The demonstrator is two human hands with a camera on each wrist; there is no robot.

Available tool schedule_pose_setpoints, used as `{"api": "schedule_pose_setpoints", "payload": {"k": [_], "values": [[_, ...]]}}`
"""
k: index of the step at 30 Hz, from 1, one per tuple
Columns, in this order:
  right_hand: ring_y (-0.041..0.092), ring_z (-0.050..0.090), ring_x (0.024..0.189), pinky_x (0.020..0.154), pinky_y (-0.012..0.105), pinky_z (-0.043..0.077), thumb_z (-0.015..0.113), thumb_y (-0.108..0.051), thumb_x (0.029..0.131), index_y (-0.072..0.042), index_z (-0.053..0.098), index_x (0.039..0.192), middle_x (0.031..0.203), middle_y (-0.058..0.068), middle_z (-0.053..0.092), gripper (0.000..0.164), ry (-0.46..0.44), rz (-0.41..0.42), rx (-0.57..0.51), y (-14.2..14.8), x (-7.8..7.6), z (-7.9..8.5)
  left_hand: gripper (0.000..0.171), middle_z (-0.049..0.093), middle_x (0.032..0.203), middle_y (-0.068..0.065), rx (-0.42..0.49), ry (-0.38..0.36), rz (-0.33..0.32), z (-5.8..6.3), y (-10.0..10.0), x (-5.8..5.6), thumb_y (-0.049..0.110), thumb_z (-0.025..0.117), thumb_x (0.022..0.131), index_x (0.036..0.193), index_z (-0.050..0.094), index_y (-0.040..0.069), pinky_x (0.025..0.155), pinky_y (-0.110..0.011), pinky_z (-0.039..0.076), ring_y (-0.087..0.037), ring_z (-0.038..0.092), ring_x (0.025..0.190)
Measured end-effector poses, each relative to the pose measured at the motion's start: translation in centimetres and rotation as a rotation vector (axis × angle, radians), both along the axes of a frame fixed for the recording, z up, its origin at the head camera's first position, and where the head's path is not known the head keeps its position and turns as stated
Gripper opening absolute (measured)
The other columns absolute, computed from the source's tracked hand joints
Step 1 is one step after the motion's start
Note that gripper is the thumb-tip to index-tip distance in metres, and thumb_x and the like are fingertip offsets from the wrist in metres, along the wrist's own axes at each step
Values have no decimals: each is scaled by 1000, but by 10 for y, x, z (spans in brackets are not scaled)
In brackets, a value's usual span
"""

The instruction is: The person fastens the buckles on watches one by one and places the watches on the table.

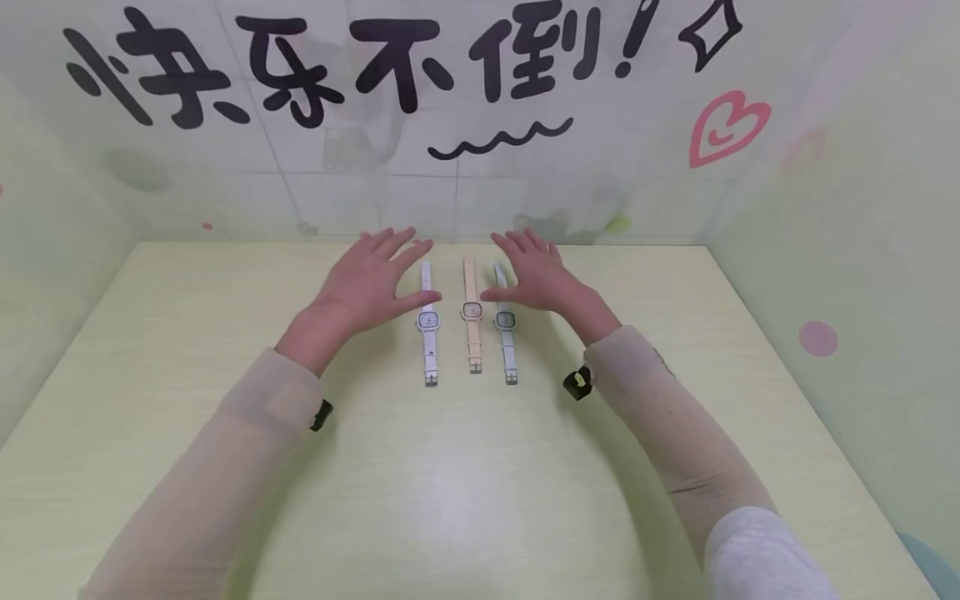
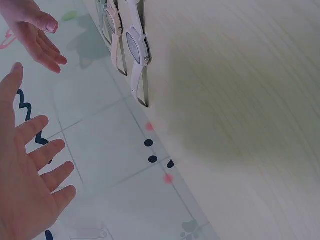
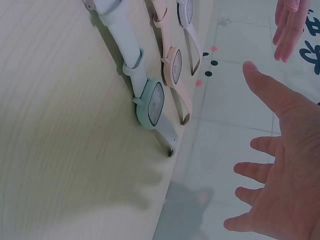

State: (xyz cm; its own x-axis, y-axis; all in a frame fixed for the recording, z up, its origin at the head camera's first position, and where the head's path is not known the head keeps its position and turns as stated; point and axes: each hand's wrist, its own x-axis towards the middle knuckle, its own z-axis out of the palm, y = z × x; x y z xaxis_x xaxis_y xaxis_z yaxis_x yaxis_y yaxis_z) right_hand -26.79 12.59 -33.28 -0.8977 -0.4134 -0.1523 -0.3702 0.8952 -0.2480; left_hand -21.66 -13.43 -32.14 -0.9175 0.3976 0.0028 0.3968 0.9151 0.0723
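Note:
Three wristwatches lie side by side on the table, straps stretched out away from me. On the left is a white watch, in the middle a pink watch, and on the right a pale green-blue watch. My left hand hovers beside the white watch with fingers spread and holds nothing. Over at the pale green-blue watch, my right hand is held above the table, its fingers extended and its palm bare. In the right wrist view the green case of that watch shows closest.
The light wood-grain table ends at a back wall printed with black characters and a wavy line. Side walls rise at left and right. A small black device is worn at the right wrist, another at the left.

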Motion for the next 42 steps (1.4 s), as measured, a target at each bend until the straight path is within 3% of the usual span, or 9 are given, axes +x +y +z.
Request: {"api": "schedule_pose_setpoints", "payload": {"k": [11, 25, 42], "values": [[37, 4, 156, 125, 63, 6, 68, -61, 86, -18, 18, 160, 167, 13, 19, 99, 15, 17, -6, -2, 2, -3, 74, 32, 163, -11, 7, -20, -86, 3, 7, 9, 57, 61, 93, 153, 40, 20, 124, -55, 26, -35, 27, 151], [37, 10, 155, 124, 64, 11, 68, -61, 86, -17, 20, 160, 165, 12, 24, 98, 27, 38, -4, -7, 8, -5, 50, 49, 153, -5, 62, -229, -170, -2, 17, 21, 34, 71, 93, 139, 60, 19, 114, -53, 42, -31, 41, 145], [36, 17, 154, 125, 62, 11, 69, -59, 86, -17, 22, 159, 163, 11, 29, 97, 19, 56, -11, -16, 13, -5, 40, 63, 139, 0, 54, -264, -205, -12, 24, 28, 25, 75, 90, 129, 68, 21, 110, -46, 47, -25, 55, 134]]}}
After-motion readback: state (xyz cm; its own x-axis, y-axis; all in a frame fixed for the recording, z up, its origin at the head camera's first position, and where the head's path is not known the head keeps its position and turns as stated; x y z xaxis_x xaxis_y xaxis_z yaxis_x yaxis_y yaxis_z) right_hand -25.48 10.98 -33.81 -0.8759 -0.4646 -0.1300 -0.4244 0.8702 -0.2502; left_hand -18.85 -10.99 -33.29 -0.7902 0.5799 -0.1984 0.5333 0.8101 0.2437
